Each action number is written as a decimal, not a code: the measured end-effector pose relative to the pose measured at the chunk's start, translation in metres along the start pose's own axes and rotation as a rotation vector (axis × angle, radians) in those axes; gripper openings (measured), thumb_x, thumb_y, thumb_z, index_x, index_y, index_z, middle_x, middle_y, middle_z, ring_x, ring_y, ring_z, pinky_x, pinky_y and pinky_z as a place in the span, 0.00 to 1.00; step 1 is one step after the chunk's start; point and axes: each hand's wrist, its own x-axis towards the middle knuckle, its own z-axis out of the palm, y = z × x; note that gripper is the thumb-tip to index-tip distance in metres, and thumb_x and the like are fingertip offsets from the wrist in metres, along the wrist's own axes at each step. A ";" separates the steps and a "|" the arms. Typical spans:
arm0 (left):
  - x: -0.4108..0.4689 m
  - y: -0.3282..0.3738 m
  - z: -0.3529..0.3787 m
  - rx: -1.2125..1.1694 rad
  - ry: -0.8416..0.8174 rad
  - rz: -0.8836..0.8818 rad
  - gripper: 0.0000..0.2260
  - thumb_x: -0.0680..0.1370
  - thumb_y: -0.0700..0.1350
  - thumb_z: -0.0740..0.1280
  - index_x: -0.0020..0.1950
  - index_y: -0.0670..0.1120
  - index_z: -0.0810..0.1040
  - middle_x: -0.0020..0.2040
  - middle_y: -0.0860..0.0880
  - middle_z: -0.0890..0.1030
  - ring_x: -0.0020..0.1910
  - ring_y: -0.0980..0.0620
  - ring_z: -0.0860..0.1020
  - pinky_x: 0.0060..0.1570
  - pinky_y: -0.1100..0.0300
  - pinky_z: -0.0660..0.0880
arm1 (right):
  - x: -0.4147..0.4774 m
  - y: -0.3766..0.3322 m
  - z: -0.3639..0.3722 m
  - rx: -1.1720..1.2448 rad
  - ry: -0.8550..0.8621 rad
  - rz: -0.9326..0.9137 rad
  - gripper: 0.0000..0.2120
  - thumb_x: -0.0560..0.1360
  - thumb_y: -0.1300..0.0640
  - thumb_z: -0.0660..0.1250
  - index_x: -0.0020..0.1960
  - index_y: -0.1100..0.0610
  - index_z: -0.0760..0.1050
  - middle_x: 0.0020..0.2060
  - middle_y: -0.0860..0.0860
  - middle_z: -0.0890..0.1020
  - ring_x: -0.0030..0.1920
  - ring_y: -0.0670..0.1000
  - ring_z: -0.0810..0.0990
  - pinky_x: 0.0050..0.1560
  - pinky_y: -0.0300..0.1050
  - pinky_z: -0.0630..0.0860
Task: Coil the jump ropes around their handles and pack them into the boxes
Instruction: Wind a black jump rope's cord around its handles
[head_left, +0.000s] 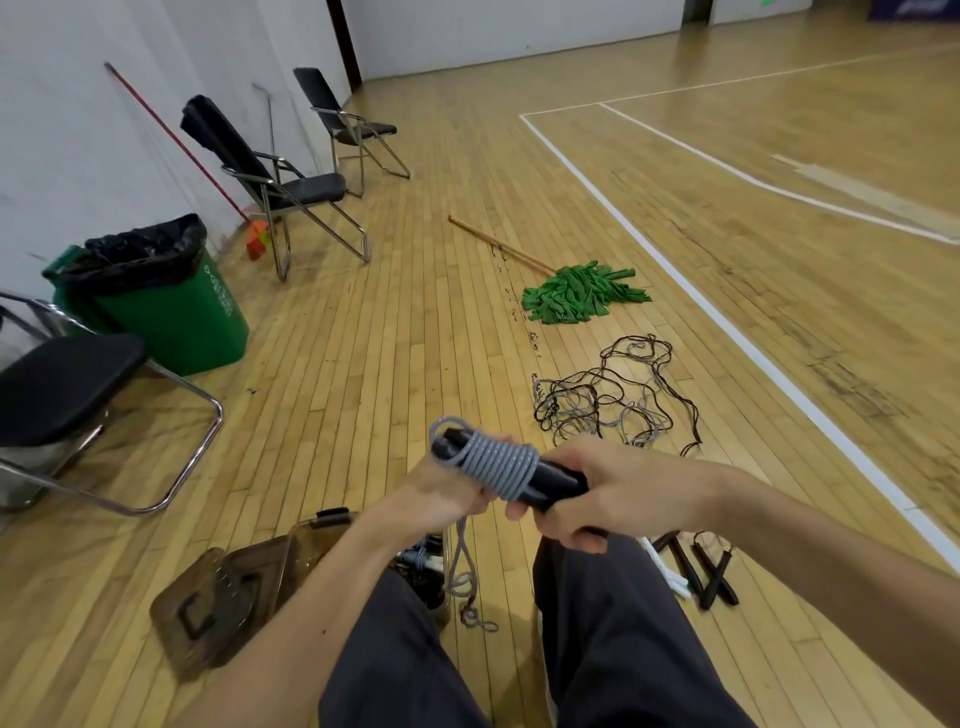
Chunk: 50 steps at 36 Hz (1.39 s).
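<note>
A grey jump rope (500, 463) is wound in tight turns around a pair of black handles (556, 480) held level in front of me. My right hand (592, 491) grips the handles' right end. My left hand (451, 493) is closed on the rope just under the coil, and the loose grey tail (462, 571) hangs from it down to the floor between my knees. A brownish clear box (306, 545) stands open at my lower left, with its lid (208, 608) lying beside it; its contents are mostly hidden by my left arm.
A tangle of dark and grey ropes (608, 397) lies on the wooden floor ahead. More black handles (706, 571) lie by my right knee. A green mop (576, 293), a green bin (166, 306) and folding chairs (280, 187) stand further off to the left.
</note>
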 end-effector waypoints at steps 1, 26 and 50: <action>0.003 -0.001 0.000 0.009 0.035 -0.028 0.06 0.82 0.34 0.60 0.50 0.42 0.75 0.40 0.47 0.75 0.36 0.54 0.73 0.37 0.65 0.71 | 0.000 0.001 0.000 0.033 0.026 -0.013 0.06 0.79 0.67 0.65 0.56 0.66 0.74 0.33 0.55 0.75 0.34 0.52 0.73 0.39 0.42 0.74; 0.005 -0.003 0.022 0.237 0.166 0.095 0.12 0.85 0.51 0.57 0.49 0.49 0.78 0.31 0.54 0.71 0.29 0.57 0.68 0.32 0.60 0.67 | 0.011 0.018 -0.018 0.172 0.495 -0.030 0.07 0.80 0.58 0.68 0.54 0.63 0.76 0.36 0.53 0.83 0.32 0.54 0.80 0.33 0.47 0.79; -0.005 0.021 0.005 1.293 0.272 0.619 0.05 0.72 0.47 0.77 0.40 0.47 0.84 0.33 0.53 0.78 0.32 0.55 0.71 0.27 0.62 0.70 | 0.021 0.033 -0.012 -0.131 0.389 0.266 0.08 0.82 0.54 0.67 0.47 0.58 0.74 0.30 0.49 0.82 0.25 0.46 0.79 0.28 0.38 0.74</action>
